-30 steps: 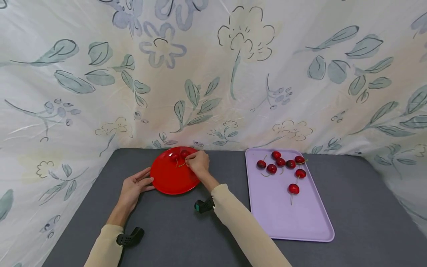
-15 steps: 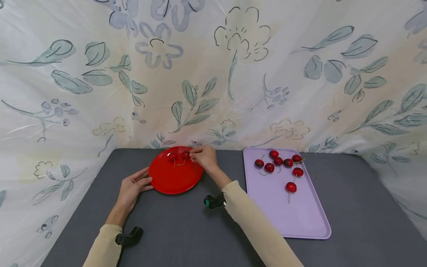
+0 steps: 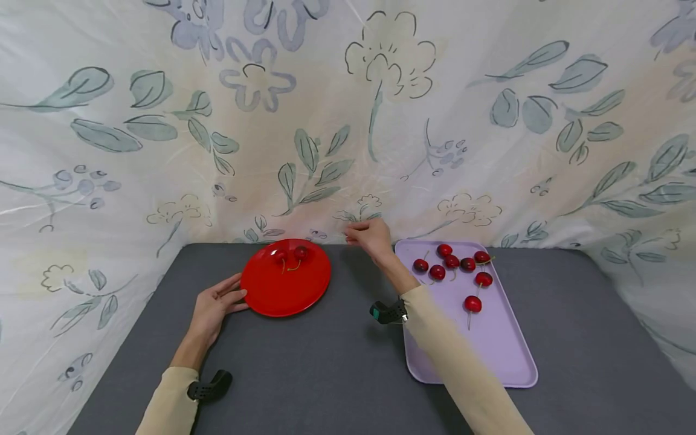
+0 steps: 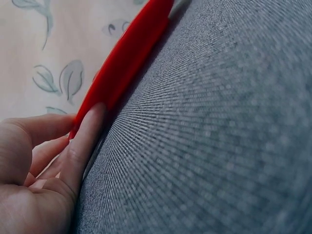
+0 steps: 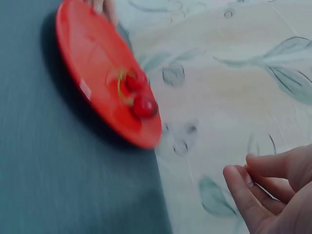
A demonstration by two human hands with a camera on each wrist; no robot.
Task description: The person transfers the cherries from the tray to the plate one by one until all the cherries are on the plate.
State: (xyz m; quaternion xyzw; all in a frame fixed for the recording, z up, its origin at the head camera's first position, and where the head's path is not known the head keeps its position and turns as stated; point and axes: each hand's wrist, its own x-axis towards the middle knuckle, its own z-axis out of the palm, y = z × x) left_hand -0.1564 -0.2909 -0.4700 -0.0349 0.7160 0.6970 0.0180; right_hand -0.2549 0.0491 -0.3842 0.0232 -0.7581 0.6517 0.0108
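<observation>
1. While the left hand (image 3: 214,307) is resting relaxed against the red plate's (image 3: 272,293) lower-left rim, two cherries (image 3: 290,254) are lying at its top.
2. Right hand (image 3: 372,237), loosely curled and holding nothing, is hovering between plate and lavender tray (image 3: 492,356); the tray's cherries (image 3: 451,262) are sitting just right of it, nearer this hand, across bare grey mat.

Surroundings: backdrop and work surface.
A pale floral cloth (image 3: 348,121), printed with grey-green leaves and outlined flowers, hangs behind and to both sides of a dark grey fabric-covered table surface (image 3: 326,362), meeting it along the rear edge.
</observation>
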